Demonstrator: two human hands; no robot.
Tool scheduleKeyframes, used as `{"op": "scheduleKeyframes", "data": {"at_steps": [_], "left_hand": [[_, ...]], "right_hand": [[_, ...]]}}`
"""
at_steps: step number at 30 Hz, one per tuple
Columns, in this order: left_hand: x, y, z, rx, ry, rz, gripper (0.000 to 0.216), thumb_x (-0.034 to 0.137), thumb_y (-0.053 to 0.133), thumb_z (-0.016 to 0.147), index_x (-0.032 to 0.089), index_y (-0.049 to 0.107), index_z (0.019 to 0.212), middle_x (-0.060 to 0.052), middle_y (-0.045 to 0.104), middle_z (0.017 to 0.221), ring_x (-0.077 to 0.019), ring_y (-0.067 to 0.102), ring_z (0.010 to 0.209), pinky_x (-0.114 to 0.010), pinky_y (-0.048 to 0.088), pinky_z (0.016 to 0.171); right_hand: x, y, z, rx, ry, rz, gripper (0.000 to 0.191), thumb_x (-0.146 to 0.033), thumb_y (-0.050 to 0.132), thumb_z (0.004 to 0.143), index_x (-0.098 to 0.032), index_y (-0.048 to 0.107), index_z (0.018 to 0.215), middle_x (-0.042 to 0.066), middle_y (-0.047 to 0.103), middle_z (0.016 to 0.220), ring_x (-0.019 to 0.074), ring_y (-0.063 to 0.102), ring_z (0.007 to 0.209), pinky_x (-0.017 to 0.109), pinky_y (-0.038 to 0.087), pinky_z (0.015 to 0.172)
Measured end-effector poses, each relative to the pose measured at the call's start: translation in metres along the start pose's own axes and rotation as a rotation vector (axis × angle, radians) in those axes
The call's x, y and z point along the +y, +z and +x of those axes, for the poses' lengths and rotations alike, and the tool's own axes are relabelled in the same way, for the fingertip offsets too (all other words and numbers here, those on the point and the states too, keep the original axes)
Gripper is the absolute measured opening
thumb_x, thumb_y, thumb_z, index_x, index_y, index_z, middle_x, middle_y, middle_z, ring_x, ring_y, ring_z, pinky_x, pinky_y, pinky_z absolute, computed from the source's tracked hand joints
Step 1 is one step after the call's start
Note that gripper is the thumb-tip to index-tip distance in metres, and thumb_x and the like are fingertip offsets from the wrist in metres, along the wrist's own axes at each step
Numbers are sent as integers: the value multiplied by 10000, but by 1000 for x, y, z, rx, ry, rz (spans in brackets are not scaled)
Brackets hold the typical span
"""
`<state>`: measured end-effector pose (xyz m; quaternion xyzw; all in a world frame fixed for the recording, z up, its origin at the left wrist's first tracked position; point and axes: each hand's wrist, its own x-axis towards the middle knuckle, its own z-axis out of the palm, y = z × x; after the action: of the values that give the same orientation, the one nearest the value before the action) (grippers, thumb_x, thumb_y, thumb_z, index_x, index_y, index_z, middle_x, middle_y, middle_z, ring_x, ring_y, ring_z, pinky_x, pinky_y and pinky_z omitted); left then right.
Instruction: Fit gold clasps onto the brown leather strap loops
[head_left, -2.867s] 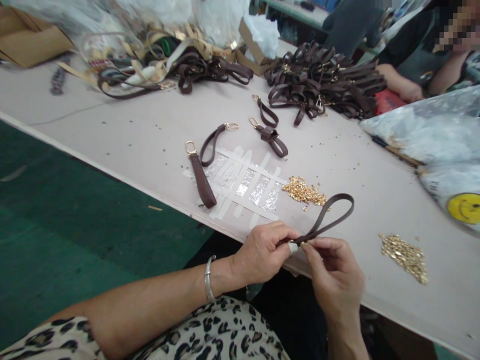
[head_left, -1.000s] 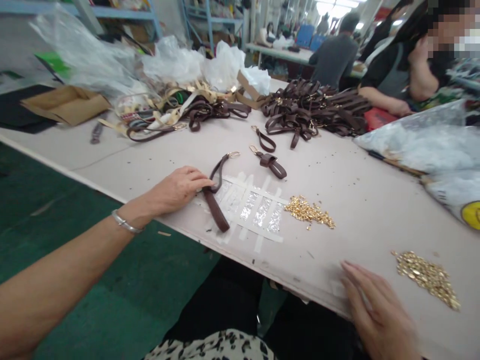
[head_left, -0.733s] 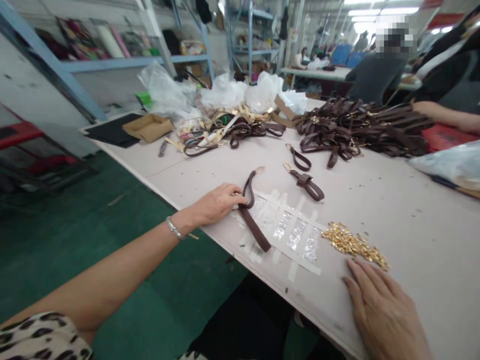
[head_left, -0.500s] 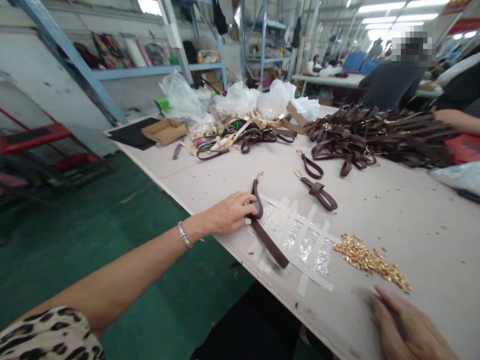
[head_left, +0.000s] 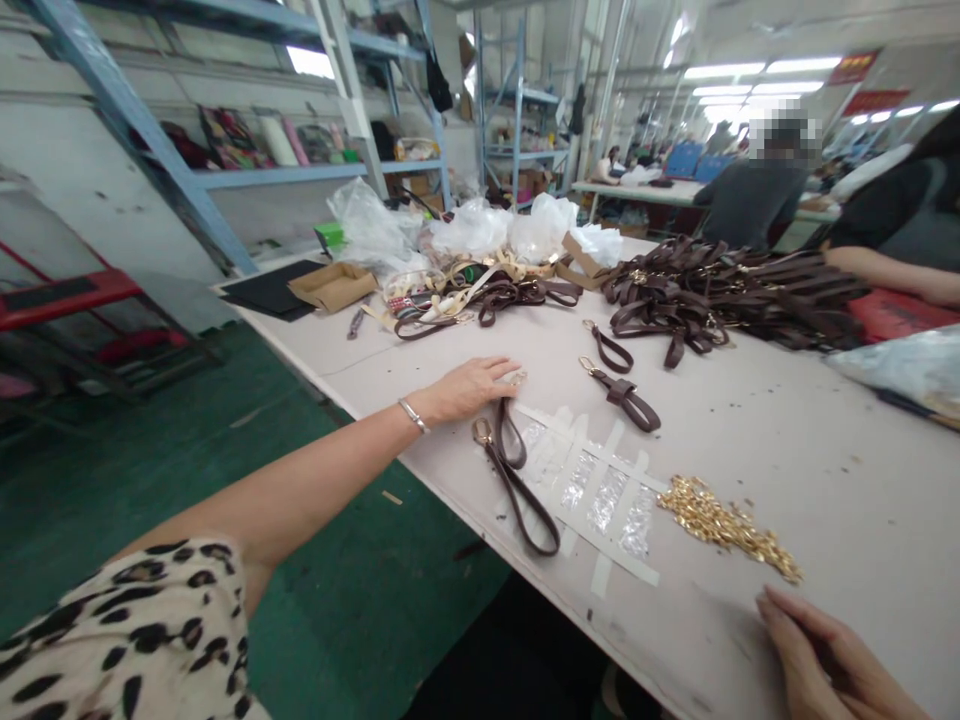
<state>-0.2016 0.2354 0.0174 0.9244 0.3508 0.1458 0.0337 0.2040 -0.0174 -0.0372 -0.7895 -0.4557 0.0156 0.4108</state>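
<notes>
**Left hand at strap clasp, right hand flat near rivets**

Left hand (head_left: 466, 388) lies flat on the tabletop (head_left: 750, 420). Its fingers (head_left: 501, 366) are stretched open and grip nothing, tips just beside the gold clasp (head_left: 517, 378) of a looped brown strap (head_left: 512, 445). A second strap (head_left: 525, 500) crosses it and runs over the taped patch (head_left: 600, 490).

Right hand (head_left: 832, 670) is at the near edge, partly out of frame, fingers spread flat, nothing held. Gold rivets (head_left: 724, 525) are near it.

Handling note: pinch at the clasp, not mid-loop. The straps overlap, so a drag would likely pull both. Lift clear of the tape.

The strap pile (head_left: 720, 290) and a co-worker's arm (head_left: 892, 280) are well apart, on the far side.
</notes>
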Motion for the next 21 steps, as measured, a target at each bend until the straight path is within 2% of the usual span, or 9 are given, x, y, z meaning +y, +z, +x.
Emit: {"op": "scheduleKeyframes", "data": {"at_steps": [3,5,7,9,11,12,15,18,21], "left_hand": [[5,-12,13,27,-35,-52,285,-15,504,853,149,718,946,-182,616,1374,-303,511,1339,-531,359,1140],[19,-25,16,60,-84,-103,254,-1,514,837,137,697,945,-187,672,1265,-298,571,1260,-520,392,1107],[45,-34,14,90,-152,-168,223,59,506,864,127,667,1002,-163,726,1072,-273,661,1071,-478,485,993],[83,-36,10,100,-209,-258,205,155,468,922,132,631,1045,-102,729,898,-217,693,847,-385,553,820],[127,-28,5,69,-278,-511,217,226,427,957,146,606,1048,-54,717,841,-156,681,718,-284,557,689],[150,-21,2,36,-344,-748,215,240,438,951,147,605,1049,-43,709,832,-139,673,691,-259,552,660],[208,2,-2,-61,-525,-1357,227,208,569,856,146,638,1064,-12,677,811,-114,646,684,-247,546,684],[243,23,-5,-106,-597,-1616,278,161,629,796,147,677,1070,-14,691,857,-114,654,766,-253,525,772],[260,36,-6,-125,-586,-1684,264,164,619,816,159,713,1063,-23,714,897,-124,655,836,-237,494,777]], "right_hand": [[-7,-9,4,-116,159,32,532,-703,625,688,-281,756,984,45,752,1088,379,682,1043,539,489,1008],[-8,-13,5,-146,247,126,545,-682,695,647,-266,755,995,52,758,1064,370,673,1063,550,444,1065],[-10,-15,1,-153,304,222,535,-644,756,637,-236,760,985,66,767,984,345,683,1025,530,456,1057],[-15,-15,-7,-159,315,329,497,-594,799,648,-201,762,948,75,765,887,300,701,918,475,522,975],[-24,-15,-17,-180,280,484,425,-523,823,682,-179,753,922,67,753,818,238,699,800,393,569,856],[-30,-15,-23,-200,257,577,381,-479,828,704,-177,746,921,59,747,801,209,691,759,354,574,804],[-51,-15,-37,-293,232,807,257,-357,815,770,-205,724,957,22,731,774,154,676,718,278,555,715],[-66,-15,-44,-408,225,899,158,-301,783,813,-225,724,939,2,722,753,131,670,711,261,549,713],[-70,-16,-46,-464,229,910,101,-299,768,827,-225,739,890,-1,717,743,127,666,708,266,555,728]]}}
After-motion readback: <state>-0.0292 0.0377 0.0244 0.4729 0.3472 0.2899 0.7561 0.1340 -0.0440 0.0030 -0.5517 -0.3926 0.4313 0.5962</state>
